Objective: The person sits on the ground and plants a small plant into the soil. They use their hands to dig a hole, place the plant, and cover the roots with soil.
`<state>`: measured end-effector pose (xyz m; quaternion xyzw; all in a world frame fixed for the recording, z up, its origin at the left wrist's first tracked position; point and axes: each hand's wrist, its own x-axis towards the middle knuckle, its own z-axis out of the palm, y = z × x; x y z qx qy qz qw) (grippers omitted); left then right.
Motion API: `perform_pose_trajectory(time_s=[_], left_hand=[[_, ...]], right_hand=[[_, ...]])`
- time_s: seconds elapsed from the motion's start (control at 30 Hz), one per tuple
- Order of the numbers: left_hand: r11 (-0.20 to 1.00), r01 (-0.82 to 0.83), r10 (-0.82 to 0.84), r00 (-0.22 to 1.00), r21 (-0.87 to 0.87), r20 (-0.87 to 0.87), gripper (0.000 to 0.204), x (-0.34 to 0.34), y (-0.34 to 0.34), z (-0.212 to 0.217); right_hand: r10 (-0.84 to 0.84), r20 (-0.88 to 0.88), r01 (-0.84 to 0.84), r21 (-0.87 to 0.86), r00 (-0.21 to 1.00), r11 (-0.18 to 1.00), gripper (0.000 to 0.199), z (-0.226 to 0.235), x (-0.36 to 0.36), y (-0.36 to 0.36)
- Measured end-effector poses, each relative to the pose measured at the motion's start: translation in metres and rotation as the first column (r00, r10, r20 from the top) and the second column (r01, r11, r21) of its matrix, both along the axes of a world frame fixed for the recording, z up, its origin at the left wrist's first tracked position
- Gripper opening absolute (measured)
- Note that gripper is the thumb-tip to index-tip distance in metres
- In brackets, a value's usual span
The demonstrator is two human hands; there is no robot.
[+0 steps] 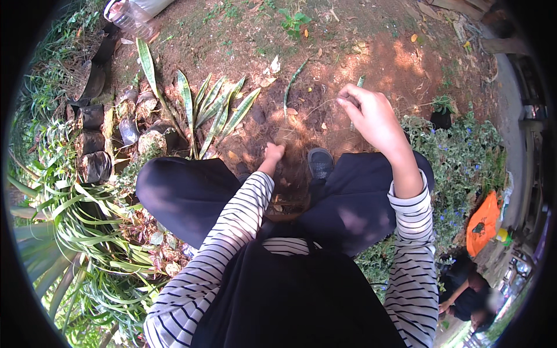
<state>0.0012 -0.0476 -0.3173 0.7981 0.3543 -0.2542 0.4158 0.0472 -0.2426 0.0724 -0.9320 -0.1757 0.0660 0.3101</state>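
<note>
The right hand [374, 116], raised in the upper middle of the frame, pinches its fingertips on a thin pale root strand [322, 105] that trails left above the bare reddish soil [360, 52]. The left hand [273, 153], low at the centre between the person's knees, is clenched into a fist down at the dug earth, and whether it grasps anything cannot be told. Left of it stands a snake plant [214, 110] with striped upright leaves, and black nursery bags [93, 139] line the far left.
</note>
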Motion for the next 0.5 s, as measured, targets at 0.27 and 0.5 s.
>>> perform_pose_trajectory(time_s=[0.27, 0.5], left_hand=[[0.996, -0.046, 0.057, 0.988, 0.076, -0.147, 0.109, 0.014, -0.050, 0.008], [0.965, 0.042, 0.027, 0.967, 0.261, -0.254, 0.080, 0.017, -0.070, 0.028]], right_hand=[[-0.131, 0.054, 0.129, 0.044, 0.990, 0.991, 0.015, 0.008, 0.009, -0.025], [-0.117, 0.109, 0.112, 0.054, 0.987, 0.992, 0.012, 0.002, 0.008, -0.039]])
